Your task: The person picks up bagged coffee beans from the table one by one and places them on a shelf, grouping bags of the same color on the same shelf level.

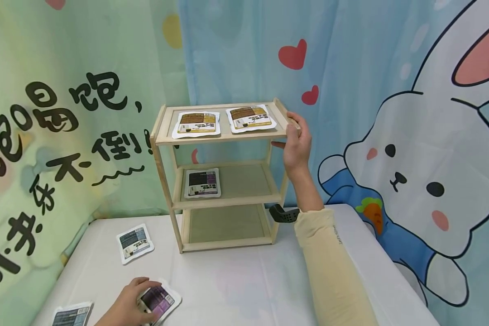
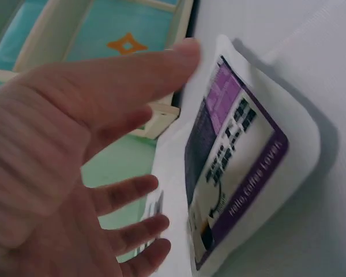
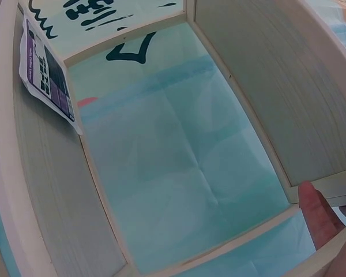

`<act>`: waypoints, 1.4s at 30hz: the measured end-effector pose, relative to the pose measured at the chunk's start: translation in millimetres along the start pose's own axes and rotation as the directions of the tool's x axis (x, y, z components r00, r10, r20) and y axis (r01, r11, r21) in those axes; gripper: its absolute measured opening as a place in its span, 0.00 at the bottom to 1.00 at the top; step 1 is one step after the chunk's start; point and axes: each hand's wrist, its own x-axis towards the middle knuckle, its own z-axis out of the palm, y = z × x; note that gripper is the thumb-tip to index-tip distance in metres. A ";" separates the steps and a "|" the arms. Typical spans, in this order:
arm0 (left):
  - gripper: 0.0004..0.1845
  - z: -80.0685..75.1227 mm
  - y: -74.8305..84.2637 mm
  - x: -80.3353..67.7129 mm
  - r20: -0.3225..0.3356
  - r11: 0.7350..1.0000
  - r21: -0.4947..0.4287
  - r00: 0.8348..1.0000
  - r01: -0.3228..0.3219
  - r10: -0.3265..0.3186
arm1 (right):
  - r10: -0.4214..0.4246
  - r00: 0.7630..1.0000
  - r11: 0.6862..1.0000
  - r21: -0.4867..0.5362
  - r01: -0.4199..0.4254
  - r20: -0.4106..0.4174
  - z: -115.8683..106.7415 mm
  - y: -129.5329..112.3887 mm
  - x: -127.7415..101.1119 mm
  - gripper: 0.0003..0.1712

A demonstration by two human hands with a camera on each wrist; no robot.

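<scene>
A small 3-tier rack (image 1: 224, 179) of pale, smooth wood stands on the table (image 1: 244, 276), which is covered in a white cloth. The right hand (image 1: 296, 144) reaches up to the rack's top right corner, fingers curled over the raised side rail and thumb under the shelf edge, gripping it; the arm wears a cream sleeve. From the right wrist view only a fingertip shows against the wood, with the flat, fine-grained shelf boards beyond.

On the rack's top shelf lie 2 flat, glossy brown-and-yellow packets (image 1: 197, 124) side by side, each rectangular with a soft white rounded border. On the middle shelf, toward its left side, lies 1 black-and-purple packet (image 1: 202, 183) of the same shape. The bottom shelf has a greenish panel.

In front of the rack and to its left, near the table's front edge, the left hand (image 1: 127, 304) rests on a purple packet (image 1: 160, 302) lying flat on the cloth; fingers are spread and loosely bent over its left edge, not clamped on it. The left wrist view shows the pouch's puffy white sealed rim and printed purple face, fingers held apart.

A grey-blue packet (image 1: 135, 242) lies left of the rack's base, and another (image 1: 71, 315) sits at the table's front left. A cartoon rabbit curtain (image 1: 411, 149) of soft fabric hangs behind the rack.
</scene>
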 end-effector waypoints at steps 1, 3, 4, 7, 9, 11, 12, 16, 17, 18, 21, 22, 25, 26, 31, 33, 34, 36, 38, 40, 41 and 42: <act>0.35 1.2 -2.0 -0.5 0.013 1.000 0.019 1.000 -0.002 0.001 | 0.002 1.000 1.000 0.003 -0.002 0.002 0.1 0.5 -0.5 0.25; 0.37 3.9 -4.6 -0.8 0.038 0.999 0.036 0.999 -0.002 0.000 | 0.012 1.000 1.000 0.011 -0.012 0.003 0.4 1.2 -1.4 0.25; 0.39 5.3 -4.7 -0.5 0.049 0.999 0.043 0.999 0.020 -0.022 | 0.014 1.000 1.000 0.012 -0.014 0.003 0.6 1.5 -1.5 0.25; 0.43 9.2 -1.4 0.0 0.035 0.993 0.064 0.994 0.100 -0.102 | 0.009 1.000 1.000 0.019 -0.009 0.001 1.6 2.5 -1.3 0.25; 0.46 10.8 2.4 0.4 0.007 0.981 0.092 0.985 0.172 -0.173 | 0.001 1.000 1.000 0.022 -0.001 0.002 2.1 2.6 -1.1 0.25; 0.47 11.2 5.8 -0.1 -0.024 0.968 0.112 0.974 0.226 -0.225 | -0.003 1.000 1.000 0.027 0.003 0.004 2.7 2.6 -1.0 0.25; 0.47 11.2 6.9 -0.3 -0.031 0.962 0.118 0.969 0.247 -0.245 | -0.003 1.000 1.000 0.029 0.003 0.005 2.9 2.6 -1.0 0.25; 0.42 9.9 6.9 0.2 -0.035 0.954 0.035 0.954 0.297 -0.296 | -0.003 1.000 0.999 0.038 0.003 0.009 3.7 1.9 -1.8 0.25; 0.40 9.3 6.7 0.7 -0.027 0.951 -0.005 0.951 0.308 -0.308 | -0.007 1.000 0.999 0.040 0.007 0.010 3.9 1.7 -2.1 0.25; 0.38 8.9 6.2 1.3 -0.024 0.950 -0.043 0.951 0.308 -0.310 | -0.011 1.000 0.999 0.042 0.011 0.011 3.9 1.6 -2.3 0.25; 0.32 9.3 3.7 1.2 -0.021 0.943 -0.167 0.955 0.289 -0.297 | -0.016 1.000 0.999 0.039 0.016 0.009 4.0 1.6 -2.4 0.25; 0.30 10.4 2.9 1.2 -0.028 0.940 -0.192 0.956 0.282 -0.292 | -0.018 1.000 0.999 0.039 0.018 0.008 4.2 1.9 -2.3 0.25; 0.25 14.0 2.3 1.4 -0.063 0.939 -0.226 0.958 0.259 -0.279 | -0.011 1.000 0.999 0.043 0.011 0.008 4.8 2.6 -2.0 0.25; 0.24 15.6 2.7 1.7 -0.080 0.942 -0.215 0.957 0.256 -0.278 | -0.011 1.000 0.999 0.045 0.010 0.008 5.2 2.8 -1.8 0.25; 0.25 19.9 10.9 6.3 -0.126 0.959 -0.179 0.962 0.220 -0.244 | -0.003 1.000 1.000 0.030 0.002 0.004 5.5 2.5 -2.2 0.25; 0.26 22.1 17.1 10.6 -0.140 0.955 -0.213 0.960 0.209 -0.241 | -0.002 1.000 1.000 0.021 0.002 0.001 5.0 2.4 -1.9 0.26; 0.26 23.8 20.3 13.6 -0.153 0.952 -0.235 0.960 0.197 -0.237 | -0.003 1.000 1.000 0.018 0.003 -0.001 4.6 2.4 -1.6 0.26; 0.26 27.4 27.4 20.8 -0.185 0.949 -0.269 0.958 0.164 -0.218 | -0.003 1.000 1.000 0.019 0.003 -0.004 3.6 2.2 -1.0 0.26; 0.26 30.8 34.5 28.8 -0.222 0.948 -0.297 0.958 0.112 -0.183 | -0.004 1.000 1.000 0.021 0.004 -0.007 2.5 2.1 -0.7 0.25; 0.26 32.6 42.7 36.7 -0.263 0.949 -0.310 0.954 0.055 -0.141 | -0.005 1.000 1.000 0.019 0.006 -0.009 1.6 1.9 -0.6 0.25; 0.25 32.5 47.4 40.3 -0.282 0.948 -0.318 0.952 0.029 -0.123 | -0.006 1.000 1.000 0.020 0.006 -0.008 1.3 2.0 -0.6 0.25; 0.25 31.7 52.5 43.8 -0.298 0.944 -0.331 0.948 0.004 -0.108 | -0.008 1.000 1.000 0.021 0.008 -0.006 1.1 2.2 -0.7 0.25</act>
